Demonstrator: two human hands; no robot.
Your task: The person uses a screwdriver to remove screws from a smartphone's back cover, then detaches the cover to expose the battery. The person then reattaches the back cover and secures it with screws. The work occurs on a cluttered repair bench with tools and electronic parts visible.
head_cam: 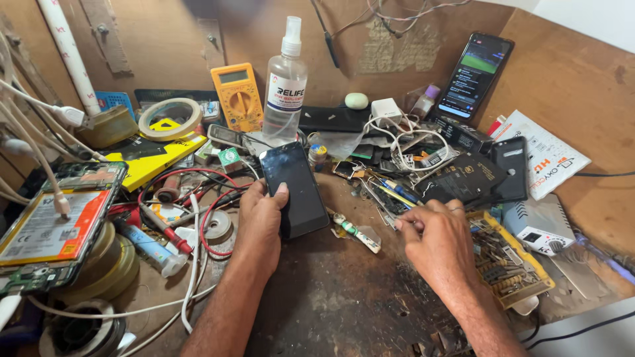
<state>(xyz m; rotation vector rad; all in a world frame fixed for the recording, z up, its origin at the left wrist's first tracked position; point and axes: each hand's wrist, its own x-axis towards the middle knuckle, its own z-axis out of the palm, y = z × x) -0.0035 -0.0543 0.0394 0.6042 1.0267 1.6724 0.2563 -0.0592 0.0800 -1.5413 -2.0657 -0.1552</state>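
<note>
**benchrat:** Left hand has its grip closed along the left edge of the black phone, thumb on the glass. The phone sits screen-up mid-worktop, just in front of the spray bottle. Right hand is curled nearly shut with its fingertips in the heap of small tools; can't tell if it actually has hold of one.

**solderjoe:** That one-sided hold worries me. If they pry at it from the other side, I'd guess the phone pivots and skids into the red wires.

**benchrat:** Yeah, and the wood looks gritty, so sliding it could scratch the back. Also the bottle stands right behind it. One bump from the phone's top edge and it probably tips over onto the clutter around it.

**solderjoe:** The parts tray sits right by the right wrist too. A sloppy pull back likely scatters the bits.
</note>
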